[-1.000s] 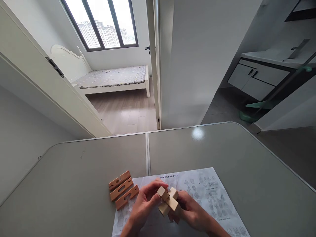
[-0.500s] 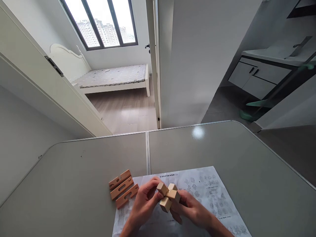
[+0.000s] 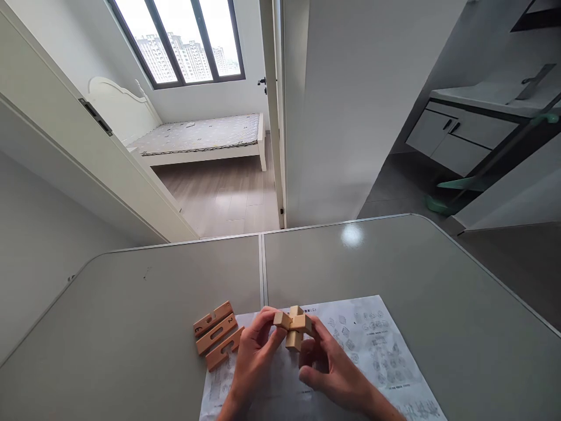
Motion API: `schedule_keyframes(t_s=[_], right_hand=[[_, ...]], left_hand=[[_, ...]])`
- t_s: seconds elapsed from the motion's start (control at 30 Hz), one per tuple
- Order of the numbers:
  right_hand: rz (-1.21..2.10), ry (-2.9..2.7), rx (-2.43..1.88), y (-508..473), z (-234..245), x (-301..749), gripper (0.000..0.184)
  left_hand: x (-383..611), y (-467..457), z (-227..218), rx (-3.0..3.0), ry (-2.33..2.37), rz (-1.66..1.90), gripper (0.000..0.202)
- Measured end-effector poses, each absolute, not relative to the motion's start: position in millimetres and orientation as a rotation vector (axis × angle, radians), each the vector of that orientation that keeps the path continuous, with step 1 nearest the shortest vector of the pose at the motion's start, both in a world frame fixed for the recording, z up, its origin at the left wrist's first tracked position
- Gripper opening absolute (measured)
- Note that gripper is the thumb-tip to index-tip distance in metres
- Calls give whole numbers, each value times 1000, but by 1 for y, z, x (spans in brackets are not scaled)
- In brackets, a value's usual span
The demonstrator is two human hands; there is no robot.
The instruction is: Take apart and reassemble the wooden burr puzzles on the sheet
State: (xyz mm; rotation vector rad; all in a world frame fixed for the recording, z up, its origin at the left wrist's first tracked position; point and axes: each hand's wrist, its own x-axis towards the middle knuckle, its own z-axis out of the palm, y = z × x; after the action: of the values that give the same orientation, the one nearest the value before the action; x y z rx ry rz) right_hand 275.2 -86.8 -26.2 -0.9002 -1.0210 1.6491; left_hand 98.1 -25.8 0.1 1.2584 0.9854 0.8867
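Wooden cross of pale interlocked blocks, raised between the two hands above a printed sheet. We see stubby ends pointing toward the left hand, toward the right hand, away from us and down toward us; we cannot single out a long axis. Both forearms slant inward from below. The left hand pinches its nearest end between thumb and fingers. The right hand is loosely curled and partly open, thumb clear of the blocks, index finger at their near side. Left of the left hand, three notched brown pieces lie side by side.
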Motion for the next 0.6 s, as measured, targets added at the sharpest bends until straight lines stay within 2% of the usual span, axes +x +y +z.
schedule_keyframes(t_s=[0.07, 0.13, 0.4, 0.6], right_hand=[[1579, -990, -941, -88, -30, 272, 89], [1555, -962, -963, -89, -33, 271, 90], [1487, -996, -1060, -88, -38, 271, 63], [1252, -1156, -1199, -89, -37, 271, 55]], left_hand=[[99, -26, 0, 1275, 1024, 909, 28], [100, -25, -1, 1304, 1032, 918, 27], [97, -28, -7, 1415, 1029, 940, 20], [102, -30, -9, 1454, 1044, 975, 23]])
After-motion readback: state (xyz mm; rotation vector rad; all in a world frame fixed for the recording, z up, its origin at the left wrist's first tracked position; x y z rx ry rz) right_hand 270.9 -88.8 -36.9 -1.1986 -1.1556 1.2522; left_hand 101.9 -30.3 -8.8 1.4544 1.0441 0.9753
